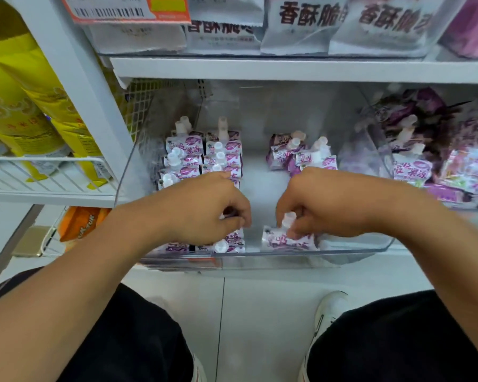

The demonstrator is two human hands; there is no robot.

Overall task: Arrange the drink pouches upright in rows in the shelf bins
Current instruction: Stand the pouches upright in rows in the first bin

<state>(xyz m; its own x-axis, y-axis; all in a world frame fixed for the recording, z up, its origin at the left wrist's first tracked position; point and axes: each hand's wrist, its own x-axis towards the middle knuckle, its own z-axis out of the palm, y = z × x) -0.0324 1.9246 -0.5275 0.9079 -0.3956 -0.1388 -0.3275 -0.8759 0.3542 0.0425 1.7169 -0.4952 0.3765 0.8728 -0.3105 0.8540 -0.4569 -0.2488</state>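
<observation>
Inside clear plastic bin, glossy spouted pouches

Bright, even, diffuse lighting with soft, faint shadows; mild glare on the clear bin front wall; wide-angle bending of shelf lines away from the bin; overall softness, packets above it blurred

Hidden under the left hand: front pouches of the left rows; cut off at the right edge: the jumbled purple pouches.
</observation>
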